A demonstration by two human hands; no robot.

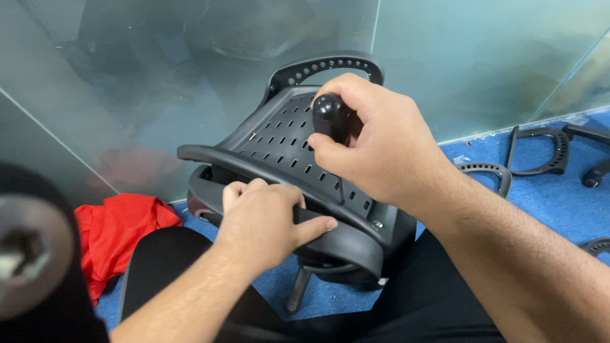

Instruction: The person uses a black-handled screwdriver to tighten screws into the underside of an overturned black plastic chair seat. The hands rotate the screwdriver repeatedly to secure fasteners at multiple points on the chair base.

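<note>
r hand (pixel 375 143): fingers wrapped tight round a black screwdriver handle (pixel 330 117); shaft points down into the slotted panel
l hand (pixel 264 219): clamped over the front rim of the black plastic chair part (pixel 279 136); thumb along the edge
chair part: sits btwn the knees, on blue floor (pixel 553 203)
around: red cloth (pixel 121 228) at left; spare armrest loops (pixel 540 149) at right; glass wall (pixel 457 57) behind

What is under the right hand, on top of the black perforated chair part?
The right hand grips a screwdriver standing on the chair part; its tip is too small to tell.
</note>
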